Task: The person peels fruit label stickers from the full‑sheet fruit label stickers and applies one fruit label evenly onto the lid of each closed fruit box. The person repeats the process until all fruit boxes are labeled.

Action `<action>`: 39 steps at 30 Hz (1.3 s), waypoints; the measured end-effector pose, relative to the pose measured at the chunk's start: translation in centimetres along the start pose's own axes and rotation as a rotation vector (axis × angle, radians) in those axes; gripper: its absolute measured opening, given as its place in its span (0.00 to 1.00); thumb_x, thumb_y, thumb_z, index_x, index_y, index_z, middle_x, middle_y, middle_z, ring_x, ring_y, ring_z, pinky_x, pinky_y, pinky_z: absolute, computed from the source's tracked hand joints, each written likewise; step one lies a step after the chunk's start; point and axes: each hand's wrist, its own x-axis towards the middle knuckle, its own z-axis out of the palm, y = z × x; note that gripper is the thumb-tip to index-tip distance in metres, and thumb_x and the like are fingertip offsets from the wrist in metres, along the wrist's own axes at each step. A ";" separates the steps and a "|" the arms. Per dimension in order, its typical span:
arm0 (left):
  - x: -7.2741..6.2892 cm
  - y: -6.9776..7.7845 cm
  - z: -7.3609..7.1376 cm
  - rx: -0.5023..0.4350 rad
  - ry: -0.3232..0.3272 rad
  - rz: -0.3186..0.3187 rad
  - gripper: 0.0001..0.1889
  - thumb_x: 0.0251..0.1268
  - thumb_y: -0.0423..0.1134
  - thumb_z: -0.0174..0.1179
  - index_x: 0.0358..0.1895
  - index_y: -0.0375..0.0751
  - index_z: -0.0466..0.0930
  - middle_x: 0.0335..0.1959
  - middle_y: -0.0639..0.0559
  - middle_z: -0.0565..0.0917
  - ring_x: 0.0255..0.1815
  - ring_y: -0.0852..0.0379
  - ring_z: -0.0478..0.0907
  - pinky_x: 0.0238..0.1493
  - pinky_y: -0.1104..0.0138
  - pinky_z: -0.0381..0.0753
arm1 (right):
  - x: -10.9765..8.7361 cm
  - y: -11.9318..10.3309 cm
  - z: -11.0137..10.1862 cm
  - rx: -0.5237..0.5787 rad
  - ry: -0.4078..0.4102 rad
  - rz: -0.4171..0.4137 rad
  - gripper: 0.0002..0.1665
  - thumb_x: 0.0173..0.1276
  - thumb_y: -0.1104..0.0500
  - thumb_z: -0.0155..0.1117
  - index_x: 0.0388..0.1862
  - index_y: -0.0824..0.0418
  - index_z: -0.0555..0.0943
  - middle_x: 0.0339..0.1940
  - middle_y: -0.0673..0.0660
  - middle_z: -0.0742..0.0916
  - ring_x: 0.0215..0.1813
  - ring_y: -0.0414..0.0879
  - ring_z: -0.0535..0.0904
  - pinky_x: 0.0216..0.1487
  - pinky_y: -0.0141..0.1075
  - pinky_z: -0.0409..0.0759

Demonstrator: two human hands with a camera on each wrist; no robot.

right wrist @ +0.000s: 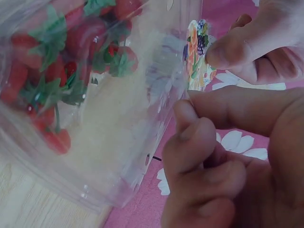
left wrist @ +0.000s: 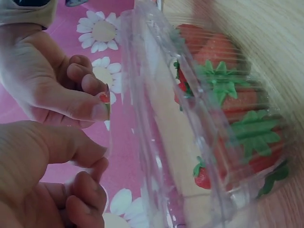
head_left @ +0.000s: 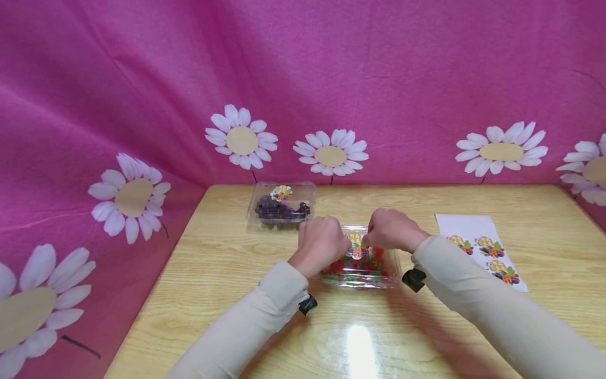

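Observation:
A fruit-print sticker point(head_left: 357, 247) spans the gap between my two hands, close over the lid of a clear plastic box point(head_left: 362, 284) of strawberries. My left hand point(head_left: 322, 245) pinches the sticker's left edge between thumb and index finger. Its right edge is pinched the same way by my right hand point(head_left: 395, 230). The right wrist view shows the sticker point(right wrist: 197, 54) standing nearly edge-on beside the lid, with fingertips at both sides. Red strawberries point(left wrist: 237, 97) with green leaf caps show through the box wall in the left wrist view.
Behind and left stands another clear box point(head_left: 303, 195) with dark grapes and a sticker on its lid. A white sticker sheet point(head_left: 466, 223) with several fruit stickers lies on the wooden table point(head_left: 213, 273) at right. Pink flowered cloth point(head_left: 402, 79) closes off the back and left.

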 end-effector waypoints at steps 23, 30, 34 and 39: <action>1.0 -0.2 0.3 0.028 -0.076 -0.031 0.24 0.60 0.47 0.64 0.07 0.51 0.69 0.10 0.58 0.71 0.22 0.57 0.75 0.47 0.58 0.73 | 0.7 -0.2 0.2 -0.006 -0.038 0.013 0.22 0.51 0.59 0.63 0.07 0.50 0.63 0.10 0.44 0.61 0.18 0.39 0.54 0.22 0.32 0.56; 1.4 -0.4 0.2 0.055 -0.068 -0.018 0.23 0.59 0.46 0.64 0.08 0.51 0.68 0.14 0.58 0.75 0.26 0.56 0.76 0.48 0.56 0.73 | 0.9 -0.4 0.0 -0.025 -0.024 -0.001 0.19 0.48 0.58 0.63 0.08 0.49 0.64 0.12 0.45 0.63 0.21 0.41 0.59 0.23 0.34 0.62; 1.5 -0.4 0.1 0.059 -0.076 -0.027 0.23 0.59 0.47 0.64 0.09 0.51 0.69 0.16 0.57 0.75 0.29 0.55 0.76 0.47 0.57 0.72 | 1.0 -0.5 0.0 -0.035 -0.027 0.009 0.18 0.47 0.58 0.63 0.08 0.49 0.64 0.12 0.44 0.63 0.22 0.41 0.59 0.23 0.34 0.61; 1.6 -0.4 0.1 0.063 -0.083 -0.038 0.22 0.60 0.48 0.64 0.10 0.50 0.71 0.18 0.56 0.77 0.32 0.53 0.76 0.48 0.57 0.72 | 1.1 -0.6 0.0 -0.045 -0.038 0.019 0.18 0.46 0.59 0.60 0.08 0.49 0.62 0.12 0.45 0.62 0.21 0.41 0.56 0.23 0.34 0.59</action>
